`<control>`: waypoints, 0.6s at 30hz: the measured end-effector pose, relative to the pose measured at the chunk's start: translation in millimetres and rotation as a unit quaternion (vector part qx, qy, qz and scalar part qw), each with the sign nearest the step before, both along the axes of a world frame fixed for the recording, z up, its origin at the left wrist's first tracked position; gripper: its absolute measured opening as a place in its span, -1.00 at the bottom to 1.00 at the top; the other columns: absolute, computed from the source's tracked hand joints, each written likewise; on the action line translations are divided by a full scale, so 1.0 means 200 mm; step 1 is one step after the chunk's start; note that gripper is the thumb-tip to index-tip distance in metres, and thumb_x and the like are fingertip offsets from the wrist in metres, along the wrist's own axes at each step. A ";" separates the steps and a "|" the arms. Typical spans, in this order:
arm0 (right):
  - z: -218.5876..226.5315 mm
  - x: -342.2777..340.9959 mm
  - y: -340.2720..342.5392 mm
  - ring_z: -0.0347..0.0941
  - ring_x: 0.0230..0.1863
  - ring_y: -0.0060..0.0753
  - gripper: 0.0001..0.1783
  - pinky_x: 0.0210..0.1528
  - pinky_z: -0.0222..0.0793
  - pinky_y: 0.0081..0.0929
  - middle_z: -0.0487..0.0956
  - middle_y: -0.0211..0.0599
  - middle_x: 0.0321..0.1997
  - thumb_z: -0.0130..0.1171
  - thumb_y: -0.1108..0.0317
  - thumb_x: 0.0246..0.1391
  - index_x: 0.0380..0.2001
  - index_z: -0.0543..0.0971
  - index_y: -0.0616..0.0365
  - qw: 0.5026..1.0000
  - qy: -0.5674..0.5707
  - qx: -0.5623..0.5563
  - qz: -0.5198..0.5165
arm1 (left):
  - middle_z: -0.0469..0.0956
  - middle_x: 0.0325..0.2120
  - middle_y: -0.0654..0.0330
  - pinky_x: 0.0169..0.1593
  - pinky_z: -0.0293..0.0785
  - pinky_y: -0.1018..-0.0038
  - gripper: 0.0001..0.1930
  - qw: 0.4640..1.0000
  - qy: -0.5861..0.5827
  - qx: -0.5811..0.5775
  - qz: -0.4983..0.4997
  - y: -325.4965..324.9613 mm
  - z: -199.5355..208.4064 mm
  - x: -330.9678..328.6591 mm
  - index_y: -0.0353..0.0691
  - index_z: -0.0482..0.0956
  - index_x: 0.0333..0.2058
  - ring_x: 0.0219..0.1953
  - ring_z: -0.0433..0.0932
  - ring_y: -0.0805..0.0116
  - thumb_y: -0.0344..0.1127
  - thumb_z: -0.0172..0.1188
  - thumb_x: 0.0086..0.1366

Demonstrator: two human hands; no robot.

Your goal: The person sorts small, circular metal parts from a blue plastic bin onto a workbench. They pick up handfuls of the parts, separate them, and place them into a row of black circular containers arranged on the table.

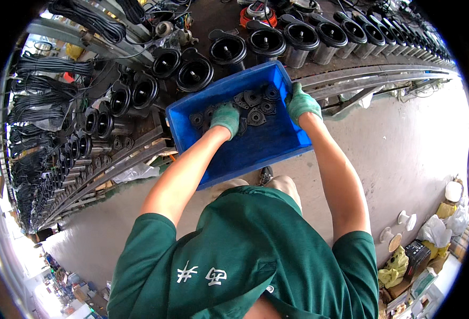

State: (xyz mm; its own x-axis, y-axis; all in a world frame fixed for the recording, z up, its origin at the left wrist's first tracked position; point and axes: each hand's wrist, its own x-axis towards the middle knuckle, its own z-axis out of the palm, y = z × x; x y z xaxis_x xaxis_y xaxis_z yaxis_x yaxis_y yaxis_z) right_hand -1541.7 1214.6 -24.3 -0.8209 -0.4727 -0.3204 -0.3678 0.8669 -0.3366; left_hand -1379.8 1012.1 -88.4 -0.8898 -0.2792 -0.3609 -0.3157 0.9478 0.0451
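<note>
Blue bin (255,146), black flanged parts (255,106), green gloves (225,118), dark green shirt (255,250).

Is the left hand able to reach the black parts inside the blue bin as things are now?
Probably yes. The left hand, in a green glove, is already inside the blue bin, right beside the black parts, with nothing between them. The right hand grips the bin's rim.

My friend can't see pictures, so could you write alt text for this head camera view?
A person in a green shirt reaches both gloved hands, left hand and right hand, into a blue bin of black round parts. Rows of black cylinders line the curved bench beyond.
</note>
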 end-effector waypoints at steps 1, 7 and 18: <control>0.02 0.01 -0.01 0.52 0.06 0.25 -0.45 0.08 0.43 0.09 0.60 0.18 0.00 -0.06 0.01 0.27 0.22 0.30 0.04 1.000 -0.008 -0.001 -0.003 | 0.48 0.09 -0.21 0.17 0.44 0.10 -0.58 0.999 0.039 0.011 0.005 -0.02 -0.08 0.06 -0.30 0.54 0.04 0.12 0.49 -0.12 -0.32 0.16 0.20; 0.04 0.01 0.00 0.52 0.09 0.25 -0.45 0.12 0.42 0.09 0.60 0.18 0.03 -0.08 0.08 0.26 0.25 0.28 0.05 1.000 -0.019 0.005 -0.006 | 0.43 0.13 -0.22 0.23 0.38 0.08 -0.33 0.993 0.072 0.094 0.016 0.03 0.05 0.11 -0.27 0.48 0.13 0.17 0.42 -0.19 -0.14 0.39 0.04; 0.07 0.02 -0.01 0.51 0.10 0.26 -0.46 0.14 0.40 0.08 0.58 0.19 0.05 -0.09 0.08 0.25 0.24 0.30 0.04 1.000 -0.022 0.009 -0.013 | 0.56 -0.03 -0.20 0.06 0.49 0.05 -0.52 0.999 0.027 0.019 -0.041 0.06 0.00 0.12 -0.24 0.58 0.00 -0.01 0.57 -0.17 -0.25 0.34 0.06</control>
State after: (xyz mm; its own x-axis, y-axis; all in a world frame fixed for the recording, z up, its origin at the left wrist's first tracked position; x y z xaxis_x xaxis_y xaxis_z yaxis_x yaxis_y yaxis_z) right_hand -1538.0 1213.5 -9.5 -0.8178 -0.4443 -0.3657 -0.3294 0.8825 -0.3356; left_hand -1355.0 1023.2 -88.2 -0.9276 -0.1921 -0.3203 -0.2336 0.9675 0.0964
